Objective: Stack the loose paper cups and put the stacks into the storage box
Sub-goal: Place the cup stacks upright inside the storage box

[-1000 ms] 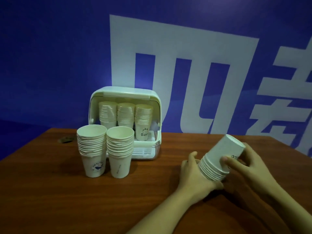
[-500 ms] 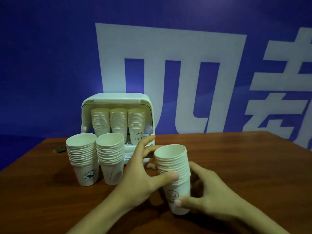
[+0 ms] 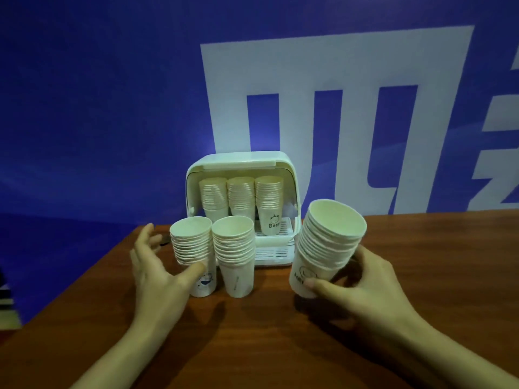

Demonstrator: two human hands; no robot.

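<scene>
Cream paper cups nested in a tilted stack (image 3: 327,248) sat right of centre, gripped low by the right hand (image 3: 362,287). Two more stacks (image 3: 213,254) stood centre; three filled the white plastic storage box (image 3: 244,164). The left hand (image 3: 157,265) was spread, thumb touching the leftmost.

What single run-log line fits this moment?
right hand: grips cup stack | left hand: open beside table stack | storage box: open, three stacks inside

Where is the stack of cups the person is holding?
In the head view it's on the right: the held cup stack is gripped by the right hand, tilted, just right of the open storage box.
</scene>
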